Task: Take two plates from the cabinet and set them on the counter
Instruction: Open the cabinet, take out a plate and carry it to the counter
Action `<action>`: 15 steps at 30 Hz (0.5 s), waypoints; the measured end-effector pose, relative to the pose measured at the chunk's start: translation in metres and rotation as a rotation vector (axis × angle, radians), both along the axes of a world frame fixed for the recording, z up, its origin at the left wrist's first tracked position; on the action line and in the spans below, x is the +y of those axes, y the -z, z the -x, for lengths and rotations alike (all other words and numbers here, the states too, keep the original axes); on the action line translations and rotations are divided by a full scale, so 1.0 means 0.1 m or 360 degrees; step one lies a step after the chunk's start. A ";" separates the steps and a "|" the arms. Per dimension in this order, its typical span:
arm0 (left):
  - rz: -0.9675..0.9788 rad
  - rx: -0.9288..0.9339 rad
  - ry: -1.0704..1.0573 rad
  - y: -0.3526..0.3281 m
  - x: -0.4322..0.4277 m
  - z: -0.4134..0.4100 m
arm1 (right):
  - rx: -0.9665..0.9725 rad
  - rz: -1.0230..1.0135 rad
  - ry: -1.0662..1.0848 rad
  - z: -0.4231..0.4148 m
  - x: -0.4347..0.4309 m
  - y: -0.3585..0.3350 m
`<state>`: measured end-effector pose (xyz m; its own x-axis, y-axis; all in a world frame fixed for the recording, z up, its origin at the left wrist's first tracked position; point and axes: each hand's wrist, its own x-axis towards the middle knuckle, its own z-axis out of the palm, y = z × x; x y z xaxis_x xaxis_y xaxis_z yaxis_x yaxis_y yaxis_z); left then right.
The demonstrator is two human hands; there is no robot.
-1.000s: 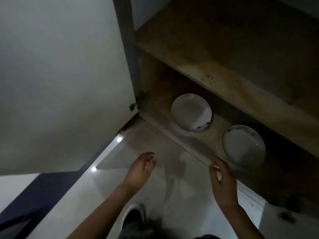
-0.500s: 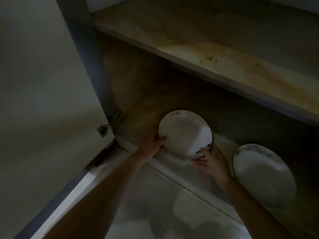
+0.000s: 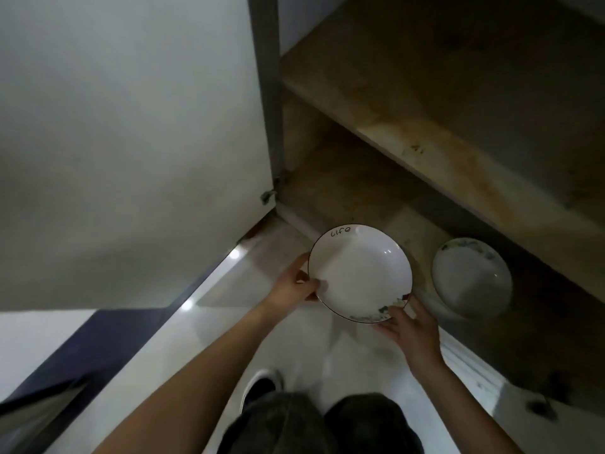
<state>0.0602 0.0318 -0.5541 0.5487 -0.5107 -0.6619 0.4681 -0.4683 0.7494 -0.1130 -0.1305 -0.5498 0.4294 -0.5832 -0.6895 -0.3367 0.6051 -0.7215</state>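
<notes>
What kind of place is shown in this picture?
Probably a home kitchen, seen at floor level. A low cabinet with an open door and wooden shelves holds a white plate, both hands lift another plate, and the floor is glossy tile.

The near plate [image 3: 358, 273] is white with a thin dark rim line, black lettering at its far edge and grey-and-red marks at its near edge. The right plate [image 3: 471, 276] is white with greyish markings. The shelf [image 3: 458, 152] is stained brown.
</notes>
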 end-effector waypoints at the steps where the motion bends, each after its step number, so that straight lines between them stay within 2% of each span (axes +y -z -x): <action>1: -0.0033 0.0013 0.0003 -0.27 0.14 0.06 | 0.0034 0.0006 -0.0052 0.08 0.13 -0.29; 11: -0.0120 -0.0002 -0.0233 -3.69 1.24 0.76 | 0.0155 0.0010 -0.0331 0.56 1.06 -3.68; 15: -0.0051 -0.0070 -0.0335 -4.95 1.58 1.02 | 0.0050 0.0055 -0.0327 0.77 1.33 -5.01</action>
<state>-0.0414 0.1896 -0.0594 0.6695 -0.3609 -0.6492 0.5254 -0.3877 0.7574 -0.1901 0.0023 -0.0483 0.5205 -0.5093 -0.6853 -0.4729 0.4963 -0.7280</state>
